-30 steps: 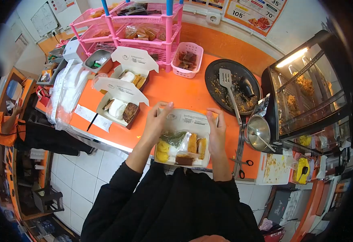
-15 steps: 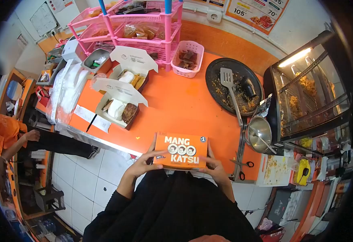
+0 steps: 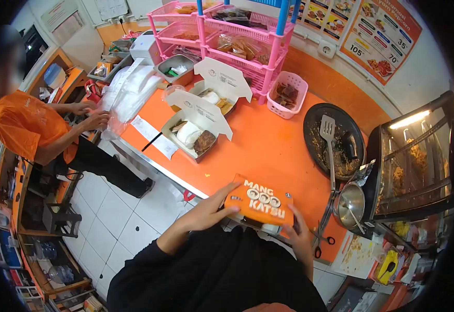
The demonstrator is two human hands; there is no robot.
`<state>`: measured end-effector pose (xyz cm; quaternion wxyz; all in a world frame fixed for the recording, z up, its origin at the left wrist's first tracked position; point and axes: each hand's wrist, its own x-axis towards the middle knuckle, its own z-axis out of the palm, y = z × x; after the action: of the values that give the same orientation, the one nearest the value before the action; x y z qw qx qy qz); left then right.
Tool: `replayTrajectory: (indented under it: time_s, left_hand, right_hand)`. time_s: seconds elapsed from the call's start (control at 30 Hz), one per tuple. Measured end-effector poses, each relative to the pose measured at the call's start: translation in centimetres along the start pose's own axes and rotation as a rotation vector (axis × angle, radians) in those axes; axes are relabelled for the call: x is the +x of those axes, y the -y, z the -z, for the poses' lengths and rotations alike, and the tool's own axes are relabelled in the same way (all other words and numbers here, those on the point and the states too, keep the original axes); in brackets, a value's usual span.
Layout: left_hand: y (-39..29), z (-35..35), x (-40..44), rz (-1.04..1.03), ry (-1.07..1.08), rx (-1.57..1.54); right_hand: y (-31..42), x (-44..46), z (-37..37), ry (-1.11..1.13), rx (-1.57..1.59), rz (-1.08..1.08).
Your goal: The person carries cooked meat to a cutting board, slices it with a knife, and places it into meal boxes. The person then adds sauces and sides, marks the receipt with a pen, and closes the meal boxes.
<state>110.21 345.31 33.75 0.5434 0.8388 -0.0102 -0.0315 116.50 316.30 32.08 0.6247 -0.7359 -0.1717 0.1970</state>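
A closed orange box (image 3: pixel 261 202) with "MANG KATSU" lettering is held at the near edge of the orange table, its lid down and its contents hidden. My left hand (image 3: pixel 206 210) grips its left side, and my right hand (image 3: pixel 301 236) holds the lower right corner. Farther left on the table stand two open boxes: the nearer box (image 3: pixel 206 118) holds rice and a browned piece, and the box behind it (image 3: pixel 227 78) shows rice and yellowish food. Beside them lies a paper slip (image 3: pixel 154 136) with a black pen (image 3: pixel 151 141).
At the right are a black round pan (image 3: pixel 312 140) with a spatula (image 3: pixel 327 130), a metal bowl (image 3: pixel 352 200), scissors (image 3: pixel 318 244) and a lit food case (image 3: pixel 419 151). Behind stand a pink rack (image 3: pixel 203 36) and pink basket (image 3: pixel 299 96). A co-worker (image 3: pixel 35 125) handles plastic bags (image 3: pixel 128 91).
The box in my hands was open with food showing a second ago; its lid is now shut and it is tilted. The view has turned left, and the co-worker now reaches to the bags.
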Motion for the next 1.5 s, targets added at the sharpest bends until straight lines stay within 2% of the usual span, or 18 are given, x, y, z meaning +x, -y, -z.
replayTrajectory:
  time_s: [0.03, 0.13, 0.23, 0.3, 0.37, 0.47, 0.53, 0.63, 0.73, 0.83, 0.93, 0.97, 1.03, 1.1, 1.23, 1.33, 1.43, 1.5]
  left_hand:
    - [1.0, -0.5, -0.8, -0.049, -0.012, -0.007]
    - [4.4, -1.7, -1.8, -0.073, -0.031, -0.18]
    - [6.6, -3.3, -2.4, -0.179, -0.19, -0.093]
    - [6.5, -2.7, -2.3, -0.264, -0.179, 0.04]
    - [6.8, -2.3, -2.0, -0.358, -0.186, 0.158]
    - [8.4, -2.0, -0.9, -0.443, -0.198, 0.274]
    - [8.4, -1.4, 0.8, -0.411, -0.167, 0.299]
    - [8.2, 3.1, 4.0, -0.53, -0.398, 0.514]
    - [11.5, 10.2, 7.0, -0.188, -0.833, 0.353]
    - [16.9, 17.1, 9.3, 0.007, -1.052, 0.713]
    - [18.1, 21.1, 10.0, 0.401, -0.567, 0.531]
    - [18.4, 21.3, 9.8, 0.338, -0.591, 0.587]
    - [19.0, 21.0, 9.1, 0.205, -0.631, 0.695]
    - [18.9, 20.3, 7.1, 0.197, -0.68, 0.64]
    - [17.8, 18.0, 2.2, 0.229, -0.763, 0.549]
    - [15.8, 15.8, -0.3, 0.284, -0.784, 0.462]
    - [15.3, 13.6, -1.2, 0.343, -0.74, 0.435]
    - [17.4, 11.9, -1.7, 0.311, -0.729, 0.416]
  right_hand:
    - [-1.1, -0.7, 0.1, 0.023, 0.016, 0.001]
    - [-2.3, -1.8, -1.0, -0.049, -0.324, 0.148]
    - [-7.4, -2.6, -0.9, -0.078, -0.667, 0.334]
    - [-7.6, -2.5, -0.9, -0.101, -0.73, 0.41]
    - [-6.4, -2.2, -2.3, -0.16, -0.586, 0.417]
    - [-11.3, -0.4, -4.9, -0.284, -0.287, 0.56]
    - [-12.3, 0.9, -3.8, -0.28, -0.413, 0.565]
    - [-12.2, 4.4, -3.9, -0.322, -0.402, 0.514]
    - [-11.3, 8.5, -4.0, -0.359, -0.36, 0.497]
    - [-11.0, 11.6, -4.2, -0.401, -0.402, 0.459]
    - [-10.2, 15.5, -4.2, -0.358, -0.168, 0.496]
    - [-10.9, 16.7, -3.9, -0.382, -0.138, 0.413]
    - [-9.2, 18.6, -4.2, -0.432, -0.291, 0.45]
    - [-9.1, 20.4, -4.0, -0.501, -0.506, 0.466]
    - [-7.9, 22.5, -4.7, -0.421, -0.32, 0.539]
    - [-8.1, 22.7, -4.8, -0.368, -0.068, 0.372]
    - [-4.6, 19.7, -7.0, -0.68, -0.691, 0.542]
    - [-5.5, 17.6, -8.7, -0.669, -0.587, 0.552]
